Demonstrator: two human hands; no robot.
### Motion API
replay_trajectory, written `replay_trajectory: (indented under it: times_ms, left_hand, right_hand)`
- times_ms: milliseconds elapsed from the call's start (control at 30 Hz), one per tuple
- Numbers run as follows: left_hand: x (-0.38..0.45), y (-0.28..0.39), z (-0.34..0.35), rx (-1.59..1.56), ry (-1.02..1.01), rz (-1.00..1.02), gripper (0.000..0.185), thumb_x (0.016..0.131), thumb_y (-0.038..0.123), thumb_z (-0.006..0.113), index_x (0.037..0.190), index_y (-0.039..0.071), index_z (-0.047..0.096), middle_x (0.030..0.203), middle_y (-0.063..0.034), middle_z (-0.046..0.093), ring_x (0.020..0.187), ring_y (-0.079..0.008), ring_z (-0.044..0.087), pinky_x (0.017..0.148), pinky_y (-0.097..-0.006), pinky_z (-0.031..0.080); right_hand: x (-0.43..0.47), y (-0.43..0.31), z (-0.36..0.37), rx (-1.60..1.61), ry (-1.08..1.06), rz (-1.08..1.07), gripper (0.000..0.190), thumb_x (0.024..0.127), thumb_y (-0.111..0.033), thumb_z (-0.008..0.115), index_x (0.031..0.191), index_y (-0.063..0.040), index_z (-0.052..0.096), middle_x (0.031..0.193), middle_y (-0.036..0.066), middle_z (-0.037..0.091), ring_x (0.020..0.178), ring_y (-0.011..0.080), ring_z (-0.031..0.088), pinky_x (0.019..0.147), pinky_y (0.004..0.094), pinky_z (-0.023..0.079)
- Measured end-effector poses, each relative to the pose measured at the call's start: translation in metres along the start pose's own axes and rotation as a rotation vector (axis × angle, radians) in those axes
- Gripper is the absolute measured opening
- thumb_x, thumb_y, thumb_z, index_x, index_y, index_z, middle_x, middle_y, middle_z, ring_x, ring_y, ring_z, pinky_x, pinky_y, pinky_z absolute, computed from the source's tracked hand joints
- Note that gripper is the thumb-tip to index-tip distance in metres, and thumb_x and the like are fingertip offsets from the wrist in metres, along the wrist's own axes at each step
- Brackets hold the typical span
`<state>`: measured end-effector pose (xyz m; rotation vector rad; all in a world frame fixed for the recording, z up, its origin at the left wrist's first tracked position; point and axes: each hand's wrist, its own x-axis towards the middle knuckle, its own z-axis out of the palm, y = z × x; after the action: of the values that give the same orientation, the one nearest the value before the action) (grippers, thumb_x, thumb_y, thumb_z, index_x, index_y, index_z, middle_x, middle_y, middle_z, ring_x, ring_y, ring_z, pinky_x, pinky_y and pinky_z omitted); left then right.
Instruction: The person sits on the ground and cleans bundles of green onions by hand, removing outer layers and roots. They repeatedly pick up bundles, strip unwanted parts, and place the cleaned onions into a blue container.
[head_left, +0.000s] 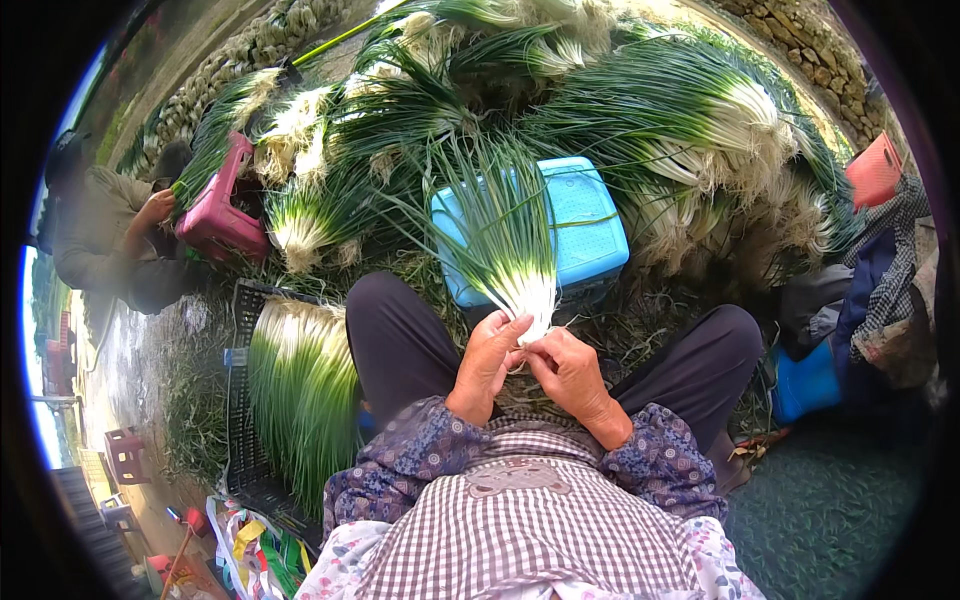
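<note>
A bunch of green onions (517, 255) lies over a light-blue plastic stool (585, 217), its white ends towards me and its green leaves spread away. My left hand (487, 364) is closed around the white stems near the root end. At the roots, the fingers of my right hand (574, 375) pinch the lower tip of the bunch; what exactly lies between them is partly hidden. A green strand crosses the stool's right half.
Left of my knee, a black plastic crate (244, 405) holds trimmed green onions (300, 375). Large piles of untrimmed green onions (675, 112) lie ahead. Another person (112, 232) sits at far left beside a pink stool (217, 210). A blue container (806, 382) and cloths (870, 277) are at right.
</note>
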<state>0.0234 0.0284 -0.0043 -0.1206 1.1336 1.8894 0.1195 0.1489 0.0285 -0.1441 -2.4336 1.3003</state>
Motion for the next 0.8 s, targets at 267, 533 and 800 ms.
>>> replay_trajectory:
  times_ms: [267, 533, 800]
  left_hand:
    - [-0.026, -0.023, -0.015, 0.059, -0.017, 0.129, 0.042, 0.085, 0.008, 0.069, 0.122, -0.003, 0.053, 0.111, -0.0073, 0.064, 0.094, -0.0116, 0.063, 0.080, -0.0248, 0.050]
    - [-0.037, -0.008, -0.006, 0.053, -0.049, 0.171, 0.041, 0.087, 0.004, 0.065, 0.125, -0.005, 0.052, 0.116, -0.0093, 0.063, 0.101, -0.0136, 0.062, 0.090, -0.0280, 0.049]
    - [-0.030, -0.021, -0.025, 0.106, -0.033, 0.084, 0.048, 0.081, -0.002, 0.067, 0.127, -0.005, 0.050, 0.119, -0.0107, 0.063, 0.104, -0.0148, 0.063, 0.091, -0.0277, 0.049]
  right_hand:
    - [0.015, 0.030, -0.001, 0.619, 0.126, 0.749, 0.021, 0.091, -0.018, 0.067, 0.101, 0.000, 0.064, 0.083, 0.000, 0.062, 0.057, 0.0053, 0.052, 0.049, 0.0205, 0.042]
    - [0.014, 0.039, -0.002, 0.845, 0.160, 0.686, 0.014, 0.094, -0.019, 0.064, 0.093, -0.004, 0.064, 0.080, -0.002, 0.063, 0.061, 0.0025, 0.055, 0.048, 0.0183, 0.043]
    - [0.016, 0.046, 0.004, 0.326, 0.332, 0.412, 0.011, 0.089, -0.010, 0.066, 0.089, 0.000, 0.063, 0.077, 0.000, 0.062, 0.062, 0.0056, 0.056, 0.056, 0.0239, 0.046]
